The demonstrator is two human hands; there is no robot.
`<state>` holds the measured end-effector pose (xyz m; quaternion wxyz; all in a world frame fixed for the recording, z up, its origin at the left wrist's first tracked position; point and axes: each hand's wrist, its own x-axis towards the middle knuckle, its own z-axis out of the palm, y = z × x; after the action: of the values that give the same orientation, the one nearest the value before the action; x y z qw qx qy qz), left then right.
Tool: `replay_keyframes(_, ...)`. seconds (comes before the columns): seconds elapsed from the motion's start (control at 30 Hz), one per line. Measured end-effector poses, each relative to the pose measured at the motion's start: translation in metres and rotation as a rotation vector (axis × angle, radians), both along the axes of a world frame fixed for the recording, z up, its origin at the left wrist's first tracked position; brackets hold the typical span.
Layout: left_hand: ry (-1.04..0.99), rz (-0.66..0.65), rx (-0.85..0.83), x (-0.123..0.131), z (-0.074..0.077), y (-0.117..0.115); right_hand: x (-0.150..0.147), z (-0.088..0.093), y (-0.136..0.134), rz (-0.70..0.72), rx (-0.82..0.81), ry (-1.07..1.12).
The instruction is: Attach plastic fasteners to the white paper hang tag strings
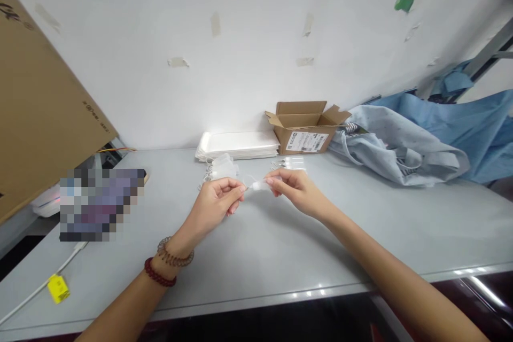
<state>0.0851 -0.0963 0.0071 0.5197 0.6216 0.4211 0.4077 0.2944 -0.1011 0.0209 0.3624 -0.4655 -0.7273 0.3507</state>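
Observation:
Between my two hands is a small white tag-like piece (pixel 259 185) with a thin string or wire at its left end. My left hand (pixel 223 196) pinches that thin end between thumb and fingertips. The right end of the same piece is in the closed fingertips of my right hand (pixel 294 186), which partly hide it. Just behind my left hand lies a pile of translucent white pieces (pixel 223 165) with thin strings. A few similar white pieces (pixel 294 162) with metallic-looking ends lie behind my right hand.
A stack of white envelopes or bags (pixel 242 143) and an open cardboard box (pixel 306 131) stand against the wall. Light blue cloth (pixel 401 149) lies to the right. At left are a pixelated device (pixel 104 206), a white cable (pixel 66 262) with a yellow tag (pixel 58 288), and a large cardboard sheet (pixel 44 91).

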Motion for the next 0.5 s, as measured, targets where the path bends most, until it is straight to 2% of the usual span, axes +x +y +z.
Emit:
replay_keyframes(0.23, -0.004, -0.004, -0.003, 0.0012, -0.0001, -0.0013, -0.0035, -0.0014, -0.0014, 0.004, 0.039, -0.001)
replay_keyframes(0.5, -0.128, -0.05, -0.078, -0.0039, -0.0038, 0.0047, -0.0095, -0.0039, -0.0008, 0.035, 0.022, 0.06)
